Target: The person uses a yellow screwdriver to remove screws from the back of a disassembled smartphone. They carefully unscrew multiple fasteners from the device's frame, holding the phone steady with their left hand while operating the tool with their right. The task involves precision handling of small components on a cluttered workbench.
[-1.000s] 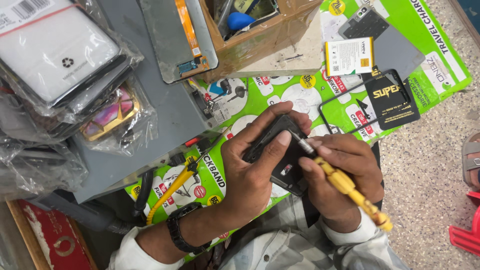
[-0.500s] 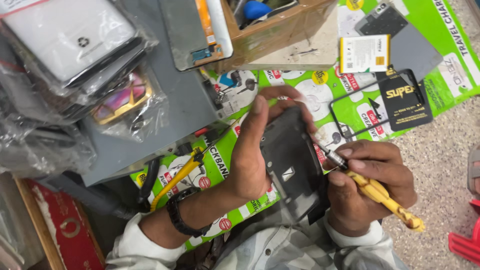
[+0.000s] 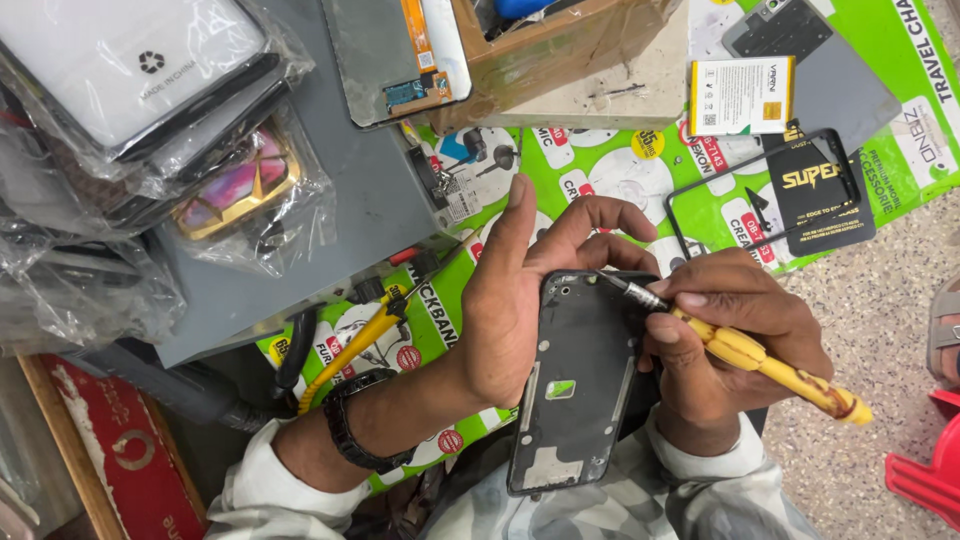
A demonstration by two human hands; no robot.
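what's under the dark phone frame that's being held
Below the phone frame lie the person's grey patterned clothing and part of the green printed sheet. The left hand grips its left edge. Anything directly behind it is hidden.

Black phone frame (image 3: 575, 385), yellow-handled screwdriver (image 3: 745, 350)

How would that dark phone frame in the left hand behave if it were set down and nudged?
The phone frame looks thin and flat, so it would probably slide rather than roll or tip. Its openings and bare inner face suggest it is light and may flex slightly. The left hand grips one long edge while the right hand brings a yellow-handled screwdriver to its top, hinting it shifts easily unsupported.
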